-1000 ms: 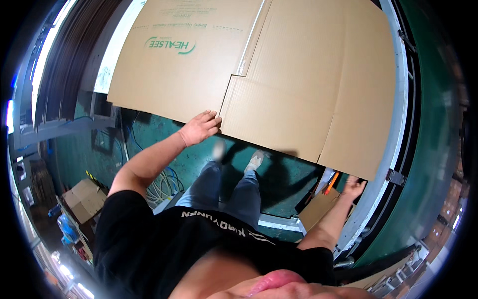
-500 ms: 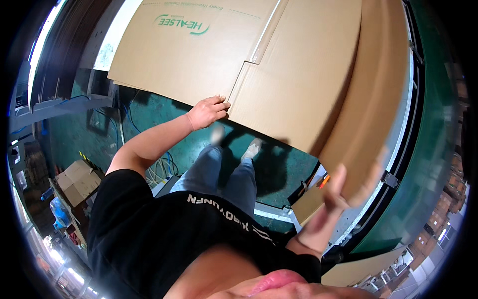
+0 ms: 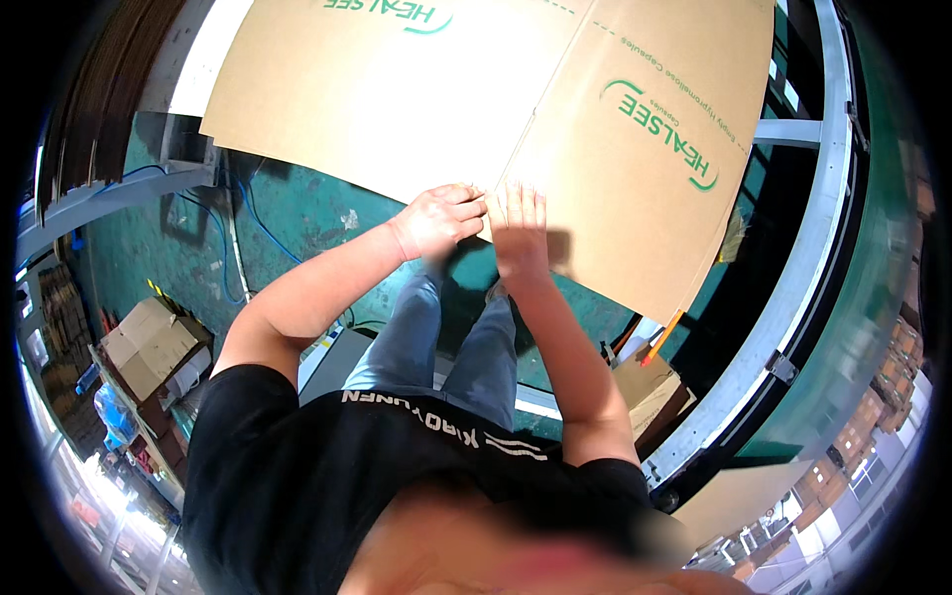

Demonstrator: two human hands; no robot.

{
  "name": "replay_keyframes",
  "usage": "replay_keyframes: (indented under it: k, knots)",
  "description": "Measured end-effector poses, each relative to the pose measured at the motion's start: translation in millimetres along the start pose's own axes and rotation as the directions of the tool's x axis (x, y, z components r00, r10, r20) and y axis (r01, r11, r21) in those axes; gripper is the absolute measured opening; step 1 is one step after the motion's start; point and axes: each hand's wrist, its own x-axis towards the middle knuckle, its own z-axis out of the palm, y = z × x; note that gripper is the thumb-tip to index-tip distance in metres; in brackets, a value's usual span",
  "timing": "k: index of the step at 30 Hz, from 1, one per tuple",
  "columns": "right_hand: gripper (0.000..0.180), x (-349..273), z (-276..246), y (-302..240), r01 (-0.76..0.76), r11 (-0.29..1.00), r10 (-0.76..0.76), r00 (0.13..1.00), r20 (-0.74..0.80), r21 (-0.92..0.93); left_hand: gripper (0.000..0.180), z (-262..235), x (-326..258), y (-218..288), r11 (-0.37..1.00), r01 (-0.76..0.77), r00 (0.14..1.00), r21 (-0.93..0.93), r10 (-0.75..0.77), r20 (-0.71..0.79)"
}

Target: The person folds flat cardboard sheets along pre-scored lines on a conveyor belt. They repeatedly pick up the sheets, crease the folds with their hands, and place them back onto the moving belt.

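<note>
My left hand [image 3: 441, 220] curled at cardboard [image 3: 610, 203] edge, can't tell if pinching; right hand [image 3: 519, 233] flat just beside, fingers straight, probably steadying seam [image 3: 538, 107] ahead.

there are two printed cardboard panels [image 3: 367, 109] and two forearms [image 3: 332, 273].

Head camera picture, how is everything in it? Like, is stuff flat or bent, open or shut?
Big cardboard sheet: lying flat, printed panels meeting at a seam
Left hand: fingers bent, at the sheet's near edge
Right hand: fingers straight, laid on the sheet
Dark brown stack: layers packed close together
Lower-left box: cannot tell if open or shut
</note>
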Motion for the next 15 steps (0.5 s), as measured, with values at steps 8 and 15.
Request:
replay_keyframes:
  k: [8,15]
  knots:
    - [0.028,48,-37,18,0.161,0.91,-0.253,0.946,0.202,0.382,0.031,16,-10,-5,0.971,0.153,0.976,-0.182,-0.177,-0.124]
    - [0.02,46,-1,38,0.161,0.806,-0.28,0.952,0.127,0.569,0.053,19,-8,-19,0.961,0.173,0.971,-0.215,-0.203,-0.125]
